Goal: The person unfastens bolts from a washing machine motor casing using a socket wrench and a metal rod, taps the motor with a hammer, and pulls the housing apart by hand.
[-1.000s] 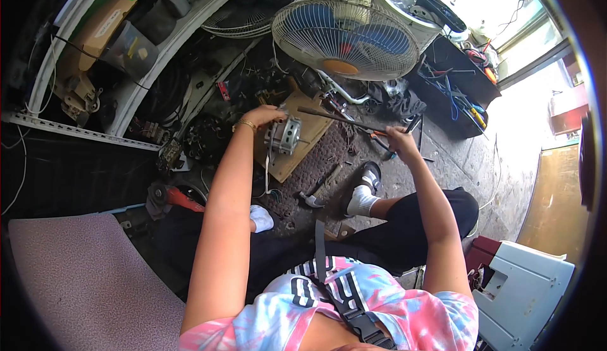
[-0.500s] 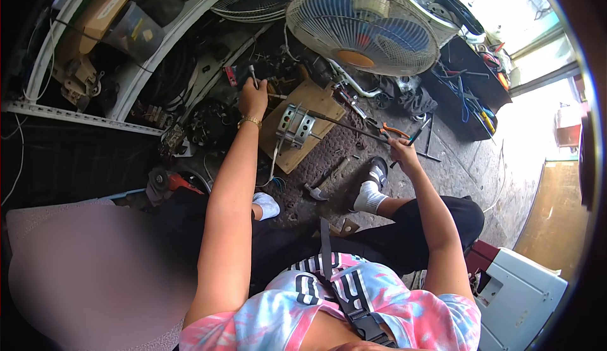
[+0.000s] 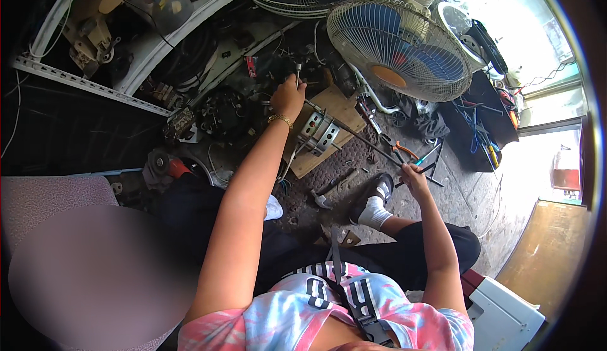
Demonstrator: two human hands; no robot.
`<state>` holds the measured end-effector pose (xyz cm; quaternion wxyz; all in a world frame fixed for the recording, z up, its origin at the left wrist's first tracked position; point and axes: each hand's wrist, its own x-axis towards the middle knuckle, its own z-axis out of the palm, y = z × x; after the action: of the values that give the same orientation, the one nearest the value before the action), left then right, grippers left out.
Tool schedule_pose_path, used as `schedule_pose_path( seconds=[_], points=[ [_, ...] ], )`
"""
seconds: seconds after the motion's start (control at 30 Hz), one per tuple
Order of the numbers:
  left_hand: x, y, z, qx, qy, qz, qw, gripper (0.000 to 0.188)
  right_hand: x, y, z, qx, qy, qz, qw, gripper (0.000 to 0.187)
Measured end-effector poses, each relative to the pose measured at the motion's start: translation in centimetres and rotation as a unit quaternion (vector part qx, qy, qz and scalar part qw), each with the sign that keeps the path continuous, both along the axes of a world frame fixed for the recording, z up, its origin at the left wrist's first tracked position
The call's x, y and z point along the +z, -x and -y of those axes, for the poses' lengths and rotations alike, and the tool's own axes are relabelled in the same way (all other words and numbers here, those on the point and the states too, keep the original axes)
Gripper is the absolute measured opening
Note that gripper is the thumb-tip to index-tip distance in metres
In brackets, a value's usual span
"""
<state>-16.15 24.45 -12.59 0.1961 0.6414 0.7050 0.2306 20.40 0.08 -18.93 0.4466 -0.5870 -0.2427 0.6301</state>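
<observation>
A silver electric motor with round holes in its casing rests on a wooden board on the floor. My right hand is closed round the crossbar of a long T-handle socket wrench, whose dark shaft runs up and left to the motor. On the motor's far left side, my left hand grips a metal socket wrench; its bright end sticks up above the fingers, and my hand hides the middle. A rod reaches from near that hand to the motor.
Beyond the board stands a caged fan with blue blades. Orange-handled pliers and a hammer lie on the floor. A black tool box is at the right, a metal shelf at the left, a co-worker's blurred shape lower left.
The whole view has shifted, so the scene sits further right and lower. The T-handle's crossbar has turned to a flatter slant, with my right hand nearer me. Both hands keep their hold.
</observation>
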Motion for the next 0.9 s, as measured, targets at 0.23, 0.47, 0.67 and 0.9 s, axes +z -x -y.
schedule_pose_path(
  seconds=[0.23,0.47,0.67,0.9],
  points=[
    [-0.4,-0.4,0.0,-0.048,0.012,0.007,0.999,0.018,4.0,0.6,-0.4,0.011,-0.05,-0.094,0.994,0.055],
    [-0.2,-1.1,0.2,-0.062,0.028,-0.043,0.997,0.022,6.5,-1.6,-1.8,0.106,0.062,-0.278,0.953,0.094],
    [0.4,-1.2,0.7,-0.074,0.039,-0.049,0.995,0.027,6.5,-2.5,-6.4,0.397,0.112,-0.062,0.909,0.045],
    [0.1,-1.7,1.5,-0.052,0.04,-0.024,0.998,0.031,6.1,3.9,-8.4,0.3,-0.04,0.441,0.845,0.022]
  ],
)
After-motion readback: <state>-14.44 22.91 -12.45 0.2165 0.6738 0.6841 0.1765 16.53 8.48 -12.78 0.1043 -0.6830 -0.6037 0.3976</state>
